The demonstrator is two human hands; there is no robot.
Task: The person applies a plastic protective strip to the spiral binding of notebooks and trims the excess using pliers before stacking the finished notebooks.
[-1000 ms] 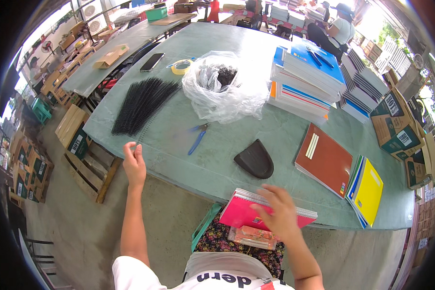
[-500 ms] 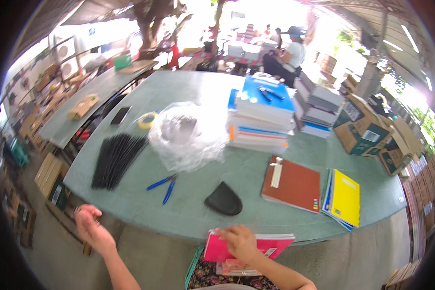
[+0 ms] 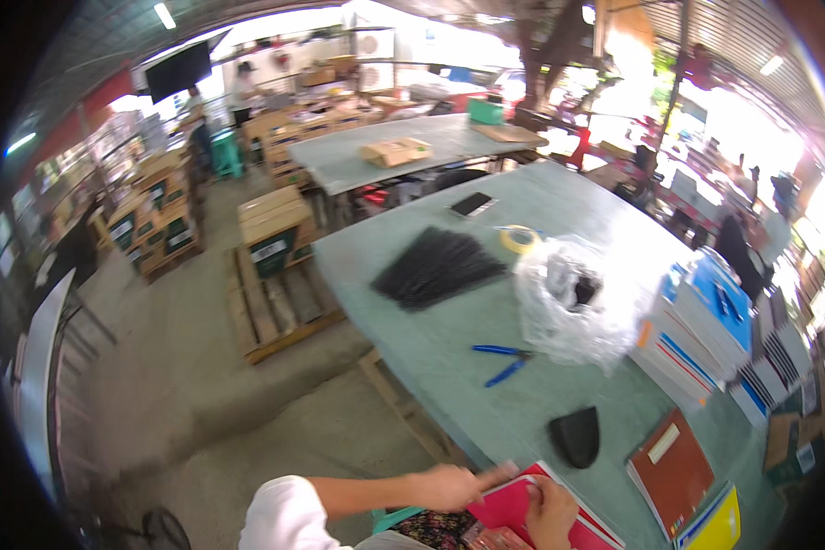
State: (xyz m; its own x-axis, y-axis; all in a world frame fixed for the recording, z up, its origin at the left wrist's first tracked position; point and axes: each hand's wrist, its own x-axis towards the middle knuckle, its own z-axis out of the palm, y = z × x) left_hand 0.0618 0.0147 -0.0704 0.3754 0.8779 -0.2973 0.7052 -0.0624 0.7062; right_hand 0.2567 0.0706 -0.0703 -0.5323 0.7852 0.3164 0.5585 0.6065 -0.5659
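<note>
A pink-red notebook point(image 3: 507, 502) lies at the table's near edge, over my lap. My right hand point(image 3: 550, 515) grips it, thumb up near the top edge and fingers partly hidden. From the left, my left hand point(image 3: 451, 487) reaches to the notebook's corner, its index finger stretched out along the edge; it is slightly blurred and no held thing shows in it. Beyond them on the table are a black rounded pouch point(image 3: 576, 437) and blue-handled pliers point(image 3: 502, 361). A brown notebook point(image 3: 676, 472) with a pale strip on it and a yellow notebook point(image 3: 717, 522) lie to the right.
Farther back are black binding strips point(image 3: 438, 266), a phone point(image 3: 473, 203), a tape roll point(image 3: 520, 239) and a clear plastic bag point(image 3: 568, 298). Stacked books point(image 3: 697, 321) stand at right. Left of the table, a carton point(image 3: 275, 229) sits on a wooden pallet point(image 3: 289, 316). People work in the background.
The view has swung left. My left hand has come from the raised, open position off to the side to the notebook's corner. My right hand remains on the notebook.
</note>
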